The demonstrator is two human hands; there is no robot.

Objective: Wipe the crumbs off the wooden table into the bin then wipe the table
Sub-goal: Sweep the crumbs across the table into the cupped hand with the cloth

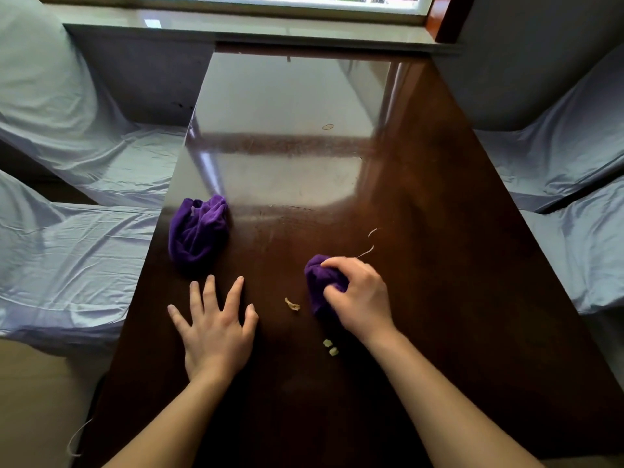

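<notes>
At the near end of a dark, glossy wooden worktop set below a window, I am partway into the sweeping stage, by my reading: crumbs are not yet cleared. One curled scrap lies just left of the cloth I am working, a pair of pale crumbs sits nearer me beside my right wrist, a thin light strand trails just beyond the cloth, and a small pale fleck rests well apart in the glare farther up the worktop. No bin shows anywhere in the view, so I cannot tell where the crumbs are to go; I judge that gathering them, tipping them off the edge, and the final wipe all remain to be done. Smeary streaks in the reflected light suggest the surface has not had its proper wipe. My right hand is closed around a bunched purple cloth, fingers curled over it and pressing it to the wood. My left hand holds nothing: it lies flat with fingers spread wide, palm down on the worktop. A second purple cloth sits crumpled and untouched just beyond the left fingertips, near the worktop's left edge. Seats under pale covers flank both sides.
</notes>
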